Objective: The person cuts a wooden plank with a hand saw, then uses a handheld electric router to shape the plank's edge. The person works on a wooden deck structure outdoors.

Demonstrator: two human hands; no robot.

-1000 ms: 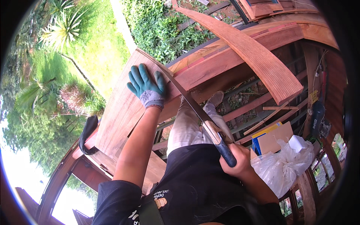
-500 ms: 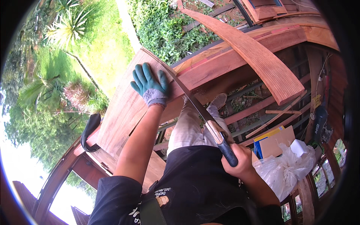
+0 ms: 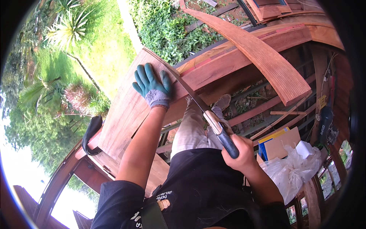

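Observation:
My left hand (image 3: 152, 84), in a teal and grey work glove, lies flat with fingers spread on a wide pale-brown wooden board (image 3: 126, 107). The bare right hand (image 3: 241, 152) is wrapped round the dark handle of a handsaw (image 3: 198, 100). Its blade slants up and to the left, along the right-hand end of the board, just beside the gloved thumb. Where the teeth meet the wood is too small to make out. Under the board runs a thick reddish beam (image 3: 228, 68).
A long curved plank (image 3: 263, 61) lies across the beam at the right. Below it are open joists (image 3: 259, 110). A clear plastic bag (image 3: 291, 170) and a cardboard piece (image 3: 284, 143) sit at the lower right. A black strap-like thing (image 3: 90, 135) hangs by the board's left end.
The handsaw and my right hand have slid a little up and to the left, along the blade's line. My left hand stays in place on the board.

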